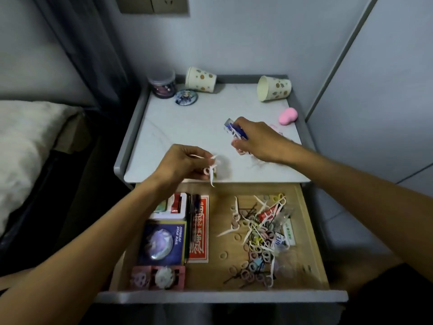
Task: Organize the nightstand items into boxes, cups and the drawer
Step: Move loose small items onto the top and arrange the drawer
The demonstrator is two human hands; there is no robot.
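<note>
Over front edge of worktop (182, 130), 7 o'clock: noted left hand (185, 164), fingers pinching white floss picks (212, 178) and pink hair tie (207, 171). At 3 o'clock: right hand (255, 139), fingers clenched round blue-and-white packet (230, 127), print unreadable. Toward 12 o'clock: left cup (201, 79) and right cup (274, 88), both tipped on sides. Below, in open drawer (311, 231): heap of picks, ties and pins (260, 233) at 3 o'clock; purple box (161, 242) reading "HONKAI STAR RAIL" at 9 o'clock, beside red box (199, 231) bearing Chinese characters.
</note>
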